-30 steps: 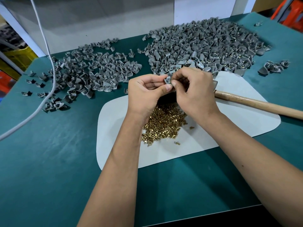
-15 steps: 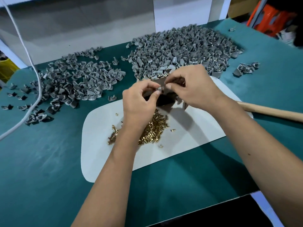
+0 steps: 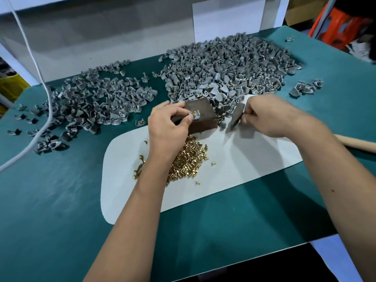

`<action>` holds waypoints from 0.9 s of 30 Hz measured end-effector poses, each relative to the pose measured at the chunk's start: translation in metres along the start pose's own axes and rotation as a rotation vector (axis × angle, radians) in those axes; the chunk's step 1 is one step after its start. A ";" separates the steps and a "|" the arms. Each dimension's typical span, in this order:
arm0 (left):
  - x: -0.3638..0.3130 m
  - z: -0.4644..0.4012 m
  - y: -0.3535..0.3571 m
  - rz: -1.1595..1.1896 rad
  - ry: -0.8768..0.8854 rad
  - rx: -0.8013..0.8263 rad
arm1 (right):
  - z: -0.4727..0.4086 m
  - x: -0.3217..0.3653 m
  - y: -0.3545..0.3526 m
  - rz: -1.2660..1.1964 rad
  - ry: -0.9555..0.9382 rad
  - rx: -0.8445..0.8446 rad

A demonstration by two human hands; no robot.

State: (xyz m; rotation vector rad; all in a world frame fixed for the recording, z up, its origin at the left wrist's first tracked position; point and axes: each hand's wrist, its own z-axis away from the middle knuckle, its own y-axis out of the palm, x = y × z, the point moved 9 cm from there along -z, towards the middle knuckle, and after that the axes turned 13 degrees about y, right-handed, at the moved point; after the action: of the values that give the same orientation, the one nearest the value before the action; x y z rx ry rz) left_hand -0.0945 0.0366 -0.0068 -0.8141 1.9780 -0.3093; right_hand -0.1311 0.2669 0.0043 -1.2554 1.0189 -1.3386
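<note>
Green bench mat [image 3: 61, 200] below: my left hand [image 3: 168, 127] pinches a grey part [image 3: 194, 116], brass pin up, on the dark block [image 3: 203, 125]. Just beside it, my right hand [image 3: 268, 117] grips the hammer [image 3: 237, 115] near its head. Setting step, I judge; next, a square tap clear of fingertips.

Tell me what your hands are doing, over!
Left hand pinches grey part with brass pin on dark block. Right hand grips hammer near its head. Gap between them open.
</note>
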 end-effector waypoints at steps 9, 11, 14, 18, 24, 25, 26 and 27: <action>0.002 -0.001 -0.002 0.076 -0.022 -0.043 | 0.015 0.050 -0.046 -0.450 -0.121 -0.219; 0.003 -0.001 -0.001 0.102 -0.042 -0.037 | 0.017 0.066 -0.036 -0.335 -0.158 -0.176; 0.003 -0.002 0.001 0.093 -0.041 -0.017 | 0.019 0.074 -0.047 -0.343 -0.187 -0.276; 0.002 -0.003 0.000 0.077 -0.034 -0.024 | 0.030 0.078 -0.057 -0.363 -0.188 -0.432; 0.005 -0.003 0.002 0.100 -0.030 -0.022 | 0.024 0.089 -0.054 -0.150 -0.216 -0.346; 0.005 -0.004 0.002 0.091 -0.024 -0.023 | 0.025 0.085 -0.064 -0.215 -0.211 -0.411; 0.005 -0.004 0.002 0.087 -0.022 -0.029 | 0.026 0.081 -0.068 -0.268 -0.200 -0.454; 0.005 -0.005 0.001 0.087 -0.020 -0.035 | 0.026 0.083 -0.066 -0.267 -0.195 -0.452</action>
State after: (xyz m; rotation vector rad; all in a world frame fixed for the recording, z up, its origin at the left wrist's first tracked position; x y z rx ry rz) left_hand -0.1009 0.0335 -0.0088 -0.7474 1.9982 -0.2152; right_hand -0.1099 0.1966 0.0846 -1.8784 1.0766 -1.1848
